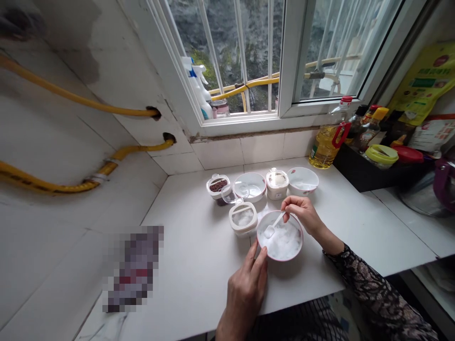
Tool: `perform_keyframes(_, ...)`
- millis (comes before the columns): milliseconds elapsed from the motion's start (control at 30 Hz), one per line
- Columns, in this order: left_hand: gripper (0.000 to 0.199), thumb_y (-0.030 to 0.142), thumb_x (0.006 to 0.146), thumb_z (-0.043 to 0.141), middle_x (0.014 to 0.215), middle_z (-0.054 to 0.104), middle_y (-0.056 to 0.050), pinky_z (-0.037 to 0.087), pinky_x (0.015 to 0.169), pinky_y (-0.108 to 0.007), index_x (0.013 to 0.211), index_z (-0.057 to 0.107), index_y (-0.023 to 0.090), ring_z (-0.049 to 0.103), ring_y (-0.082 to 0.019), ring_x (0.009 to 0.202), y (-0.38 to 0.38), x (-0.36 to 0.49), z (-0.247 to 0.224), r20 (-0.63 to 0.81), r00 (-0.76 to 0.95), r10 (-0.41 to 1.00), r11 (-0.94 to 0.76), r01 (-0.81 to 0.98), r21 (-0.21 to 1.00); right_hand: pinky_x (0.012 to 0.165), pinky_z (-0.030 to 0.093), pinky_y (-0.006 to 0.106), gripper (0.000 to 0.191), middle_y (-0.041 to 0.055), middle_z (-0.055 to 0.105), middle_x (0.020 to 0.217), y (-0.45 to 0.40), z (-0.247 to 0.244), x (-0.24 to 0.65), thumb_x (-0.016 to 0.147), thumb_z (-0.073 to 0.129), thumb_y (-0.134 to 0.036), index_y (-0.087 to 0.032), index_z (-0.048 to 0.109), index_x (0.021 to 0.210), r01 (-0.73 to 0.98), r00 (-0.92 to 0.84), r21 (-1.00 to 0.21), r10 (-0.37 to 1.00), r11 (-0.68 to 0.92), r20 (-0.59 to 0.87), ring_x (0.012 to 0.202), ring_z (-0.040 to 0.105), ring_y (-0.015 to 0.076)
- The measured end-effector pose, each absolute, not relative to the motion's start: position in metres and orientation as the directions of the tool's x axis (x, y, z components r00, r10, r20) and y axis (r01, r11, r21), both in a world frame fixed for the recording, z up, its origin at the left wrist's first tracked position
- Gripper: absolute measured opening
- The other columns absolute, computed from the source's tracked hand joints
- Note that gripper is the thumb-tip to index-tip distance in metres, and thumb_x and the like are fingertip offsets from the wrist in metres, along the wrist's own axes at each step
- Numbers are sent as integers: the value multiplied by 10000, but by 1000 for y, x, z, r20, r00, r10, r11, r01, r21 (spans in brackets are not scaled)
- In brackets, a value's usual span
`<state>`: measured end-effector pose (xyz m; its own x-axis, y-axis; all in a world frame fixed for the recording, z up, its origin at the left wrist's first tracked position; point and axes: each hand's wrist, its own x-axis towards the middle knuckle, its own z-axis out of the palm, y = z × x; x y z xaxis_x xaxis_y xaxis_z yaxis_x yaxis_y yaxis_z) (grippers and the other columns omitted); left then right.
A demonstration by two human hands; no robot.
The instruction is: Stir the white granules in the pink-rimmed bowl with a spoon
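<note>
A bowl [299, 240] with a pink rim holds white, salt-like grains. My left hand [245, 284] grips its left side near the rim, fingers and thumb against the wall. Between the thumb and fingers of my right hand [302, 212] is the handle of a small white spoon [272, 230], its scoop down at the grains inside the bowl. Just left of the bowl stands a seasoning jar [243, 229] with its clear lid raised and white grains inside. What the far fingers of my left hand do is hidden.
Behind are a jar of dark red spice [217, 186], two white bowls [256, 195] [307, 176] and another seasoning jar [277, 189]. An oil bottle [323, 147] and a black box [362, 166] of bottles stand right. A pixelated object [137, 270] lies left on the white counter [192, 265].
</note>
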<state>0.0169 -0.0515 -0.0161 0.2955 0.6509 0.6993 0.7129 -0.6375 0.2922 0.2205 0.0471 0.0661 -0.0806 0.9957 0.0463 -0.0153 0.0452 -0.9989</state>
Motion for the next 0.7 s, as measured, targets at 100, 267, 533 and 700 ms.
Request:
perform_keyframes(100,360,83,958,493,1312,628,-197,610,746,-223,1306,556,152,702,-241,1081,-51,16,-17,699,296,651,-640,710,295,592,492,272,83,-22,623,491,48,68,219,692,558,-207,-177,631,668,-26,-46,-994,993,107,108,488,595,136)
perform_keyframes(267,354,81,957,492,1320,620,-205,607,731,-213,1300,563,132,700,-242,1085,-51,17,-18,703,304,643,-645,710,283,679,536,310,78,15,693,747,40,72,206,877,555,-242,-194,615,865,100,27,-896,899,432,437,668,687,168)
perform_keyframes(533,353,82,961,487,1298,634,-209,609,699,-216,1302,555,137,714,-239,1053,-51,17,-18,709,301,637,-642,717,273,853,495,396,235,46,711,805,31,72,194,899,461,-53,-203,617,990,435,-376,-311,485,845,790,780,631,192)
perform_keyframes(700,350,81,962,483,1309,630,-198,611,748,-227,1297,563,141,696,-239,1094,-51,16,-17,702,300,646,-643,709,289,795,473,383,200,-1,661,660,32,74,208,832,490,-69,-223,616,847,465,-191,-458,591,758,784,675,587,187)
